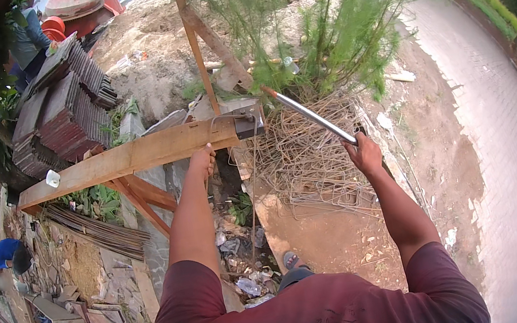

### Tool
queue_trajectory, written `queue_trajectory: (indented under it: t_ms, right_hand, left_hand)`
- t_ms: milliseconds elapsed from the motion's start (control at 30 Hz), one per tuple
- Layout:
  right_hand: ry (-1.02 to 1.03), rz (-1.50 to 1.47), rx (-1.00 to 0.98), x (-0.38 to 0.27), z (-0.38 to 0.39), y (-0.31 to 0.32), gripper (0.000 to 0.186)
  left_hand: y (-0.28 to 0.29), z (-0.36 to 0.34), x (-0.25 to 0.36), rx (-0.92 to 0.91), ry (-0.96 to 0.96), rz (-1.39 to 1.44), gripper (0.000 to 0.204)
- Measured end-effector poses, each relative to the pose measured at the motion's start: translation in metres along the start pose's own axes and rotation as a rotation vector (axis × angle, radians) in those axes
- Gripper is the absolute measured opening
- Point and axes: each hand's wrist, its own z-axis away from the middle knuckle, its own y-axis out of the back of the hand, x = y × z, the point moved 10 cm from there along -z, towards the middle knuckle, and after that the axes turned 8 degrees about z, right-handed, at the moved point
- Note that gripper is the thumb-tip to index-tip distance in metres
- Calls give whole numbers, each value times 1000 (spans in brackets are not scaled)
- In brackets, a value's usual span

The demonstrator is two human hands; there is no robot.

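Observation:
In my right hand (365, 153), closed around its lower end, is a silver metal pipe (314, 116) with an orange-brown tip. The pipe slants up and left toward the end of a wooden beam (134, 156). A dark metal block (248, 122) sits on that end, with a thin bent steel rod around it. My left hand (202, 161) is closed at the beam's near edge, left of the block. What its fingers grip is hidden.
Bent steel rebar stirrups (313, 159) lie piled beyond the bare ground. Roof tiles (69, 111) are stacked at the left, above long steel rods (96, 231). A feathery green bush (335, 46) stands beyond the pipe. A person in blue (8, 252) is at far left.

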Motion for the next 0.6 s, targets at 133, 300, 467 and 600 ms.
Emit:
queue_trajectory:
  t_ms: [133,300,467,600]
  right_hand:
    - [-210,-213,-34,65,19,15,41]
    - [-515,-7,-272,207,177,-36,38]
    - [-1003,320,-956,310,418,-38,42]
    - [-1272,-40,-1435,384,646,-35,38]
  left_hand:
    - [-13,34,4,24,-59,99,39]
    - [-86,122,-12,-124,-318,12,38]
    - [-103,186,-108,-45,-556,-444,42]
    - [-109,217,-178,-108,-498,-745,35]
